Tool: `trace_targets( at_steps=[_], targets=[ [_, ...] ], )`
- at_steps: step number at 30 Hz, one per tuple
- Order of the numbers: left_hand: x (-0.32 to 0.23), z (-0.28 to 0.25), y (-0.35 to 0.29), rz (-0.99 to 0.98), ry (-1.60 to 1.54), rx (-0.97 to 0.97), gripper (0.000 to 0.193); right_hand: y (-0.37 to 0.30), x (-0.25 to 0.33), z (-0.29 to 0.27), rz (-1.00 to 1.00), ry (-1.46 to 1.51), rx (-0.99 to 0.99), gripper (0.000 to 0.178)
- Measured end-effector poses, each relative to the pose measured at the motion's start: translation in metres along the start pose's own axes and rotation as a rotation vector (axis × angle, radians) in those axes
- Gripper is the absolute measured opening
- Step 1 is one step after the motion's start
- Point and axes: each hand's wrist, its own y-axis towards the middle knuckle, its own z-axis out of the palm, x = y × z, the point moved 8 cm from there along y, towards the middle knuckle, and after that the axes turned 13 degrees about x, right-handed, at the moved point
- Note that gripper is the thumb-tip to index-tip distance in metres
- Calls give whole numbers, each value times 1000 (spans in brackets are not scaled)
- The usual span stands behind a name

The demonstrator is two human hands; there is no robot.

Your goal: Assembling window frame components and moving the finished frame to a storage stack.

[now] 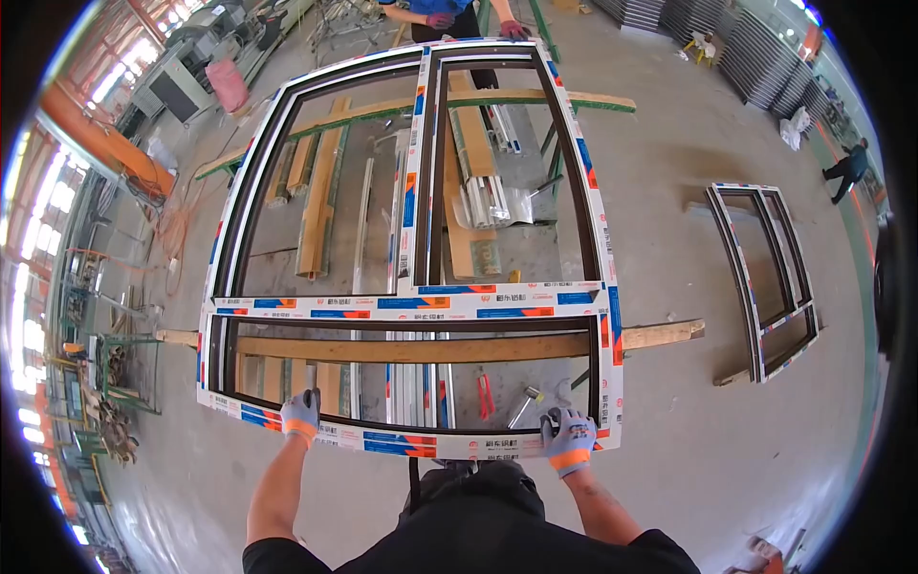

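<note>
A large window frame, wrapped in white, blue and orange film with dark inner edges, lies flat in front of me across wooden beams. It has two tall openings at the far side and one wide low opening near me. My left hand, in a grey and orange glove, is closed around the frame's near rail, left of the middle. In a matching glove, my right hand grips the same rail close to the near right corner. Parts of the fingers of both hands are hidden behind the rail.
A near beam and a far beam stick out past the frame. Below lie metal profiles, a hammer and a red-handled tool. A co-worker's gloved hand touches the far rail. Another frame stands right.
</note>
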Motion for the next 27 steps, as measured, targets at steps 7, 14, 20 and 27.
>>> trace_targets(
  at_steps=[7, 14, 20, 27],
  targets=[
    [-6, -10, -6, 57, -9, -22, 35, -1, 8, 1, -7, 24, -32, 17],
    [4, -9, -5, 74, -7, -46, 34, -2, 10, 9, -7, 4, -32, 16],
    [6, -7, -4, 54, -49, -38, 35, -1, 15, 9, 27, -23, 7, 17],
    [17, 1, 9, 60, 28, 47, 33, -1, 28, 15, 37, -44, -8, 16]
  ],
)
